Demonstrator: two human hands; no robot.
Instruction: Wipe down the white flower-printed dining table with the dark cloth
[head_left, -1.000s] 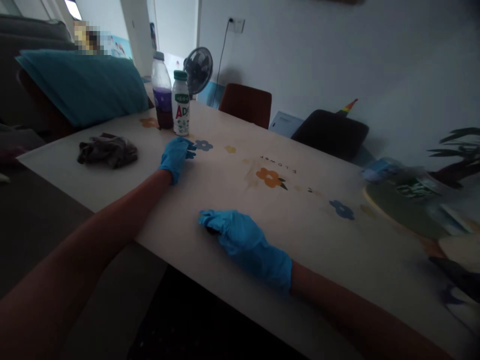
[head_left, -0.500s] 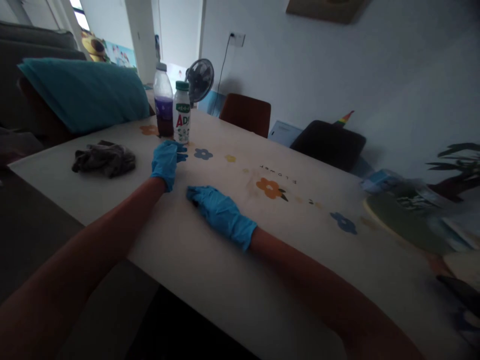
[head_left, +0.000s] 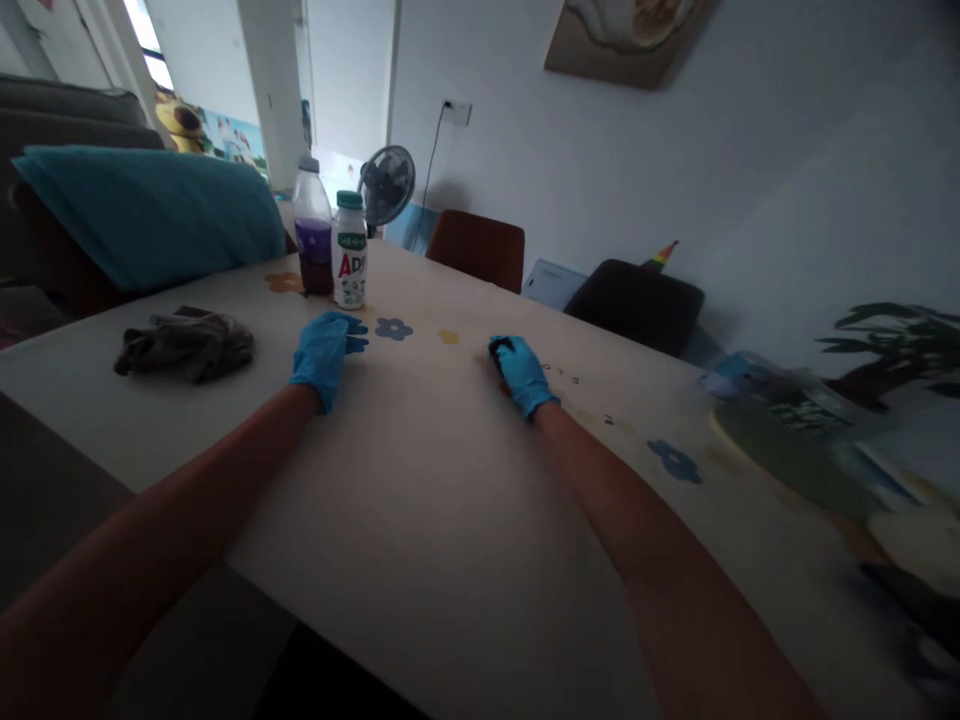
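Observation:
Both my hands wear blue gloves and rest on a cream table (head_left: 420, 480) printed with flowers. My left hand (head_left: 324, 345) lies flat with its fingers spread, just in front of a white bottle with a green cap (head_left: 349, 250) and a clear bottle of purple liquid (head_left: 313, 240). My right hand (head_left: 521, 372) is stretched out to the table's middle, over an orange flower print. It presses down on a small dark object (head_left: 498, 347), of which only an edge shows past the fingertips.
A crumpled dark cloth (head_left: 184, 343) lies at the left. A teal cushion (head_left: 150, 210), a small fan (head_left: 386, 185) and two chairs (head_left: 476, 247) (head_left: 634, 300) stand beyond the far edge. Blurred packets and a greenish plate (head_left: 787, 440) crowd the right end.
My right hand has slid from the near edge leftward, then far out across the table to the middle. The left hand has stayed by the bottles. The camera has tilted up.

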